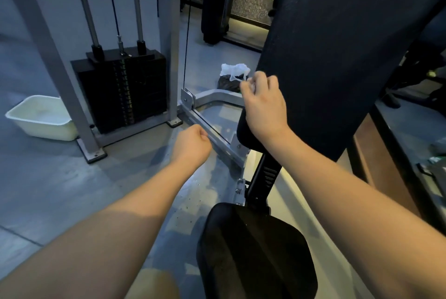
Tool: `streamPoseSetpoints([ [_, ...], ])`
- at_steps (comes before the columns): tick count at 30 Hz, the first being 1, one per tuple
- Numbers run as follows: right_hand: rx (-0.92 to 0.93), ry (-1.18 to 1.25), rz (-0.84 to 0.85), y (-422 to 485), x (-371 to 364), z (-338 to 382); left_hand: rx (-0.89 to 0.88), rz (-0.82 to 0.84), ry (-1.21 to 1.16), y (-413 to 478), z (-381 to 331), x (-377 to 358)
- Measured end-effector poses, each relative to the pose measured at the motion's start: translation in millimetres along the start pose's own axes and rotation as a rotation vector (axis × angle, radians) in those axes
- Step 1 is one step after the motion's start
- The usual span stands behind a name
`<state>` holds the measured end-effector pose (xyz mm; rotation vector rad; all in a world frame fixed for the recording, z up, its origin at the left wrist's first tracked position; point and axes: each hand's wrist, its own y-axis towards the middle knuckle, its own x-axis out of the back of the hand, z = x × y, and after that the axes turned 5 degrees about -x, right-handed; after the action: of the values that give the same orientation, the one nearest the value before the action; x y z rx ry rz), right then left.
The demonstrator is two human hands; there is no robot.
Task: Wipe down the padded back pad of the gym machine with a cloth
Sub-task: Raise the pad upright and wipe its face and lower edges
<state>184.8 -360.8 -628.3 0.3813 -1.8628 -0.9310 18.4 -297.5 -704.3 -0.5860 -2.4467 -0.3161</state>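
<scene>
1. Your right hand (264, 105) sits on the lower left edge of the back pad (337, 57), the tall dark cushion tilting up the right side of the view.
2. Its fingers (261, 81) are curled tight at that edge. A pale scrap shows by the fingertips, but I cannot tell whether it is a cloth or whether they grip anything at all.
3. Your left hand (191, 145) hangs in the air over the grey frame rail (212, 135), balled into a fist with the thumb across it and nothing in it, well clear of the pad.
4. Below the pad, the black post (259, 185) runs down to the seat pad (255, 250). There is a label (270, 175) of white print on the post, too small and blurred to read.
5. To the left stands the weight stack (123, 88) between its steel guide rods (89, 8). Greenish marks run down the plates, but no number is legible.
6. A white tub (41, 117) sits on the floor (48, 190) beside the stack's upright.
7. Just past your right hand, a white plastic bag (235, 70) lies on top of a dark bundle on the floor.
</scene>
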Motion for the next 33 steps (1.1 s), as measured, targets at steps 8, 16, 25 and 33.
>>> streamPoseSetpoints([
  [8, 0.223, 0.005, 0.227, -68.3, -23.2, 15.5, 0.017, -0.005, 0.039, -8.1, 17.9, 6.3],
  [16, 0.257, 0.209, 0.252, -97.9, 20.9, -43.4, -0.132, 0.071, -0.053, -8.0, -9.9, 2.4],
  [25, -0.145, 0.28, -0.046, 0.5, 20.3, -55.1, -0.415, 0.12, -0.03, 2.9, -58.1, -22.4],
  [33, 0.331, 0.224, 0.312, -135.7, -3.1, -34.0, -0.336, 0.197, -0.08, -2.1, -59.4, -23.5],
])
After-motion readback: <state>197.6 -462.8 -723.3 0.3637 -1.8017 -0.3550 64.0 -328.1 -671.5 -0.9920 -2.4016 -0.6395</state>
